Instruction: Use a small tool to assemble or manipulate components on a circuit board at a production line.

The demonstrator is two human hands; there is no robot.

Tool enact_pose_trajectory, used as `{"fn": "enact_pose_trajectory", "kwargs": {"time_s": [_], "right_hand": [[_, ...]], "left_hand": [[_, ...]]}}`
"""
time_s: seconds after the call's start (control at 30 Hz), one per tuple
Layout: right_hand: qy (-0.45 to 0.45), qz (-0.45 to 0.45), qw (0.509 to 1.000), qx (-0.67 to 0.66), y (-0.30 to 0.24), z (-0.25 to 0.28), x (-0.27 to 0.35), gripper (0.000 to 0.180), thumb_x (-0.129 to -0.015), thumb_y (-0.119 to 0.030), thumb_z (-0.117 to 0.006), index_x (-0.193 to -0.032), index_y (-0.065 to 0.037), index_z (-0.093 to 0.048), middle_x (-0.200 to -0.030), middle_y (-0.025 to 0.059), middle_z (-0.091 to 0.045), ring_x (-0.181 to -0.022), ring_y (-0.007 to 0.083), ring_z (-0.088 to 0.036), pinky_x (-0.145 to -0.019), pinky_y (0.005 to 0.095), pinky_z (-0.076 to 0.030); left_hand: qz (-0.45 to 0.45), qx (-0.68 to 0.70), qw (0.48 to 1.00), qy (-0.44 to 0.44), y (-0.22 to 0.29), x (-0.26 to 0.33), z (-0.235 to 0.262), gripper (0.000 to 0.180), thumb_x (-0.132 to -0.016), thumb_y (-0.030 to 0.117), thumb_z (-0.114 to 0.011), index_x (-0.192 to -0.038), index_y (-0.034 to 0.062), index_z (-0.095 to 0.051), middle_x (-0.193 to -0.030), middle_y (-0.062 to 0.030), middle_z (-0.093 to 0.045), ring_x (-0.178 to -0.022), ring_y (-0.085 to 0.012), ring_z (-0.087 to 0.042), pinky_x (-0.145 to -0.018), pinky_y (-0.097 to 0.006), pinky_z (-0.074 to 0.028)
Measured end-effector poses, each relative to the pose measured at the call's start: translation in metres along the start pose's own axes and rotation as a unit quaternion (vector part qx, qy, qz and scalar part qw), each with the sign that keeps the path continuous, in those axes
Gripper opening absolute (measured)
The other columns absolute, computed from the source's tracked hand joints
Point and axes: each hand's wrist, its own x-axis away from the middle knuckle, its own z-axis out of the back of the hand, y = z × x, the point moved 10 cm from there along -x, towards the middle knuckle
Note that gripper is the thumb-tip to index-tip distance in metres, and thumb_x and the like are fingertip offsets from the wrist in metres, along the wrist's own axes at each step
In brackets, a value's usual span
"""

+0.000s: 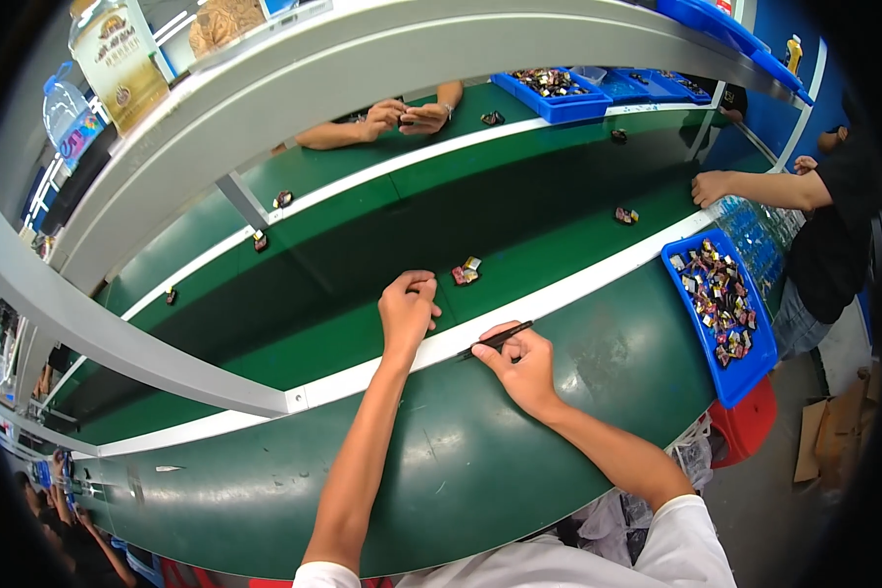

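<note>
My left hand (409, 306) hovers over the green conveyor belt, its fingers loosely bent with a gap toward the thumb. Nothing shows in it. Just to its right on the belt lies a small cluster of parts (466, 271) in black, pink, white and yellow, apart from the fingers. In my right hand (521, 370) is a pair of slim black tweezers (505, 335), pinched between thumb and fingers and lying nearly level above the white rail. My right wrist is over the green worktop (598, 363).
A blue tray (750, 380) full of similar small parts stands at the right end of the worktop. More parts (626, 216) ride on the belt. A grey frame post (157, 343) slants across the left. Co-workers' hands (402, 118) are across the belt, and another person (804, 196) stands right.
</note>
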Motion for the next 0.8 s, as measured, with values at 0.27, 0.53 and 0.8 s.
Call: {"fn": "enact_pose_trajectory", "kwargs": {"time_s": [0.27,0.53,0.8], "right_hand": [[-0.001,-0.001,1.000,0.014,-0.002,0.000,-0.001,0.016,-0.084,-0.007,-0.082,-0.094,0.000,-0.071,-0.056,-0.0044,-0.052,-0.048,0.0005,-0.036,-0.046,0.0228,-0.028],[-0.024,0.001,1.000,0.019,-0.007,-0.009,0.003,0.016,-0.084,-0.004,-0.081,-0.095,0.001,-0.070,-0.064,-0.0057,-0.058,-0.052,-0.0018,-0.038,-0.047,0.0194,-0.029],[-0.021,-0.005,1.000,-0.010,-0.007,-0.002,0.001,0.017,-0.082,-0.006,-0.083,-0.091,0.001,-0.072,-0.069,-0.0028,-0.065,-0.053,-0.0006,-0.042,-0.047,0.0203,-0.033]], "left_hand": [[0.056,-0.181,0.978,-0.090,-0.019,-0.047,-0.036,0.023,-0.086,0.018,-0.079,-0.096,-0.0020,-0.072,-0.070,-0.0067,-0.069,-0.053,-0.0141,-0.064,-0.044,-0.029,-0.050],[0.068,-0.245,0.965,-0.059,-0.022,-0.045,-0.022,0.024,-0.086,0.018,-0.079,-0.093,-0.0027,-0.068,-0.073,-0.0090,-0.072,-0.054,-0.0159,-0.067,-0.045,-0.029,-0.051],[0.097,-0.005,0.995,-0.035,-0.013,0.018,0.013,0.014,-0.093,0.006,-0.069,-0.096,-0.0069,-0.064,-0.077,-0.0111,-0.071,-0.054,-0.0135,-0.065,-0.045,-0.026,-0.048]]}}
